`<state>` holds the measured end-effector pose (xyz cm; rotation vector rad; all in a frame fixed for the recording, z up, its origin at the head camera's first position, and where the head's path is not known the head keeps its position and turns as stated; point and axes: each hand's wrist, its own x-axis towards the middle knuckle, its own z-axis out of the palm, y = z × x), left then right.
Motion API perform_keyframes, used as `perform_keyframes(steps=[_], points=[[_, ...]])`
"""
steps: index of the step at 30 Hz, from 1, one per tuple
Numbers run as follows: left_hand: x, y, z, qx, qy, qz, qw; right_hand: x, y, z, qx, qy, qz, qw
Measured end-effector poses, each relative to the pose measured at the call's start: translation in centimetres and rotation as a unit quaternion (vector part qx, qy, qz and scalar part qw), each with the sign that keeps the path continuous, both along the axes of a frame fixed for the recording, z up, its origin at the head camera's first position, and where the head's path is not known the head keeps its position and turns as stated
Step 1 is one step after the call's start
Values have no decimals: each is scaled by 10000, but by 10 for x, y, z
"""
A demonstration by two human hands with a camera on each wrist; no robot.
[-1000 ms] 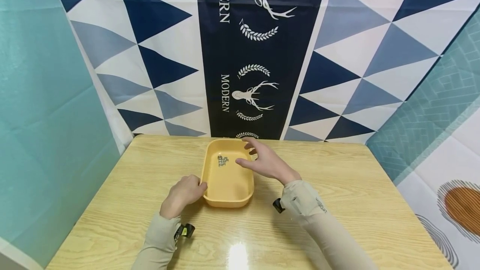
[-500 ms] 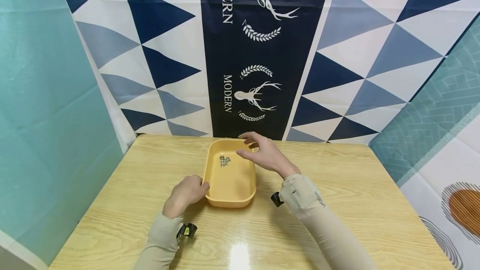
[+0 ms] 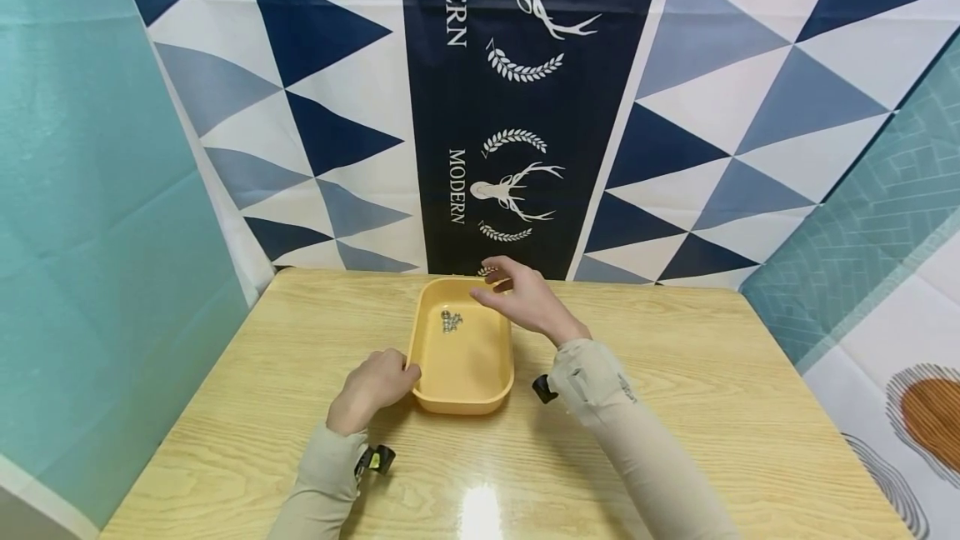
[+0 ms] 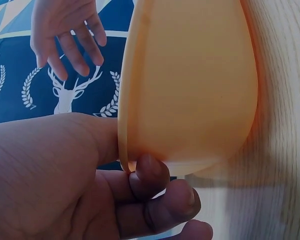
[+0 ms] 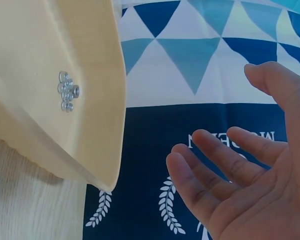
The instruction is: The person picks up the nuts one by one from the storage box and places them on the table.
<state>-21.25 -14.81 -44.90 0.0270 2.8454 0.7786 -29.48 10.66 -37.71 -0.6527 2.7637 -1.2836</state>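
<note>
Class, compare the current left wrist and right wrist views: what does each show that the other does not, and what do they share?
Only the left wrist view: the left hand gripping the yellow tray at its rim.

Only the right wrist view: small shiny metal pieces inside the tray.

Both: the tray, the right hand held apart from it, the wooden table and the patterned backdrop.

There's the yellow, round-cornered tray (image 3: 474,369), open side up toward the far middle, small silvery pieces (image 3: 450,322) bunched on its floor, far left!
</note>
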Motion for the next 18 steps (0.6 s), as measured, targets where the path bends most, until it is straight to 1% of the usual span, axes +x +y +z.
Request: perform_keyframes(steps=[7,12,18], points=[[1,0,0,26,-13,-12,10000,-4,-7,-3,-1,44,-119,9999],[0,0,-1,55,-26,-20,10000,-12,-12,-5,-28,76,-221,9997],[0,-1,0,70,-32,-39,10000,-19,-18,-9,17,98,-264,9996]])
